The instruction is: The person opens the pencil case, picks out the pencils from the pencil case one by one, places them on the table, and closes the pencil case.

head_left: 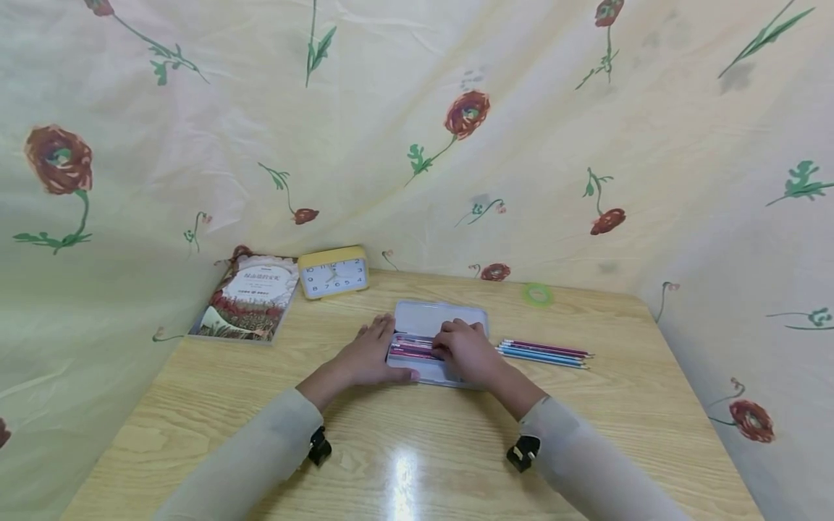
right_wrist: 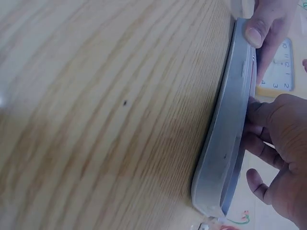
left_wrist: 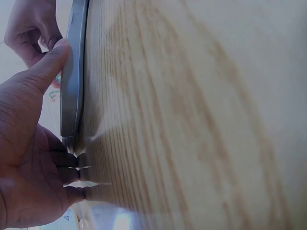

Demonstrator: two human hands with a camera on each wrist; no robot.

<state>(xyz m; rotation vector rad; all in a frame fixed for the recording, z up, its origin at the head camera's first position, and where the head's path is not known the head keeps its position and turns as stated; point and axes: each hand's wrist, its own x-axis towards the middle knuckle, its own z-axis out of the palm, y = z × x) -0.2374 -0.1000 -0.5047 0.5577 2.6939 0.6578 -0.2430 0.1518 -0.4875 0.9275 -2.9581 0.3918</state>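
Observation:
A pale grey pencil case (head_left: 439,371) lies with its lid (head_left: 443,317) folded back on the table. Inside it, several red and pink pencils (head_left: 412,350) lie side by side. My left hand (head_left: 374,354) is spread at the case's left end, thumb on the front rim, the other fingers straight along the side. My right hand (head_left: 465,351) reaches into the case with curled fingers at the pencils' right ends; its fingertips are partly hidden behind the case wall (right_wrist: 223,129) in the right wrist view. Several blue and dark red pencils (head_left: 544,353) lie right of the case.
A yellow alarm clock (head_left: 334,273) stands behind and left of the case, beside a book (head_left: 250,298). A green roll of tape (head_left: 537,294) lies near the back edge. Flowered cloth (head_left: 391,145) hangs behind the wooden table (head_left: 449,456) and at both sides.

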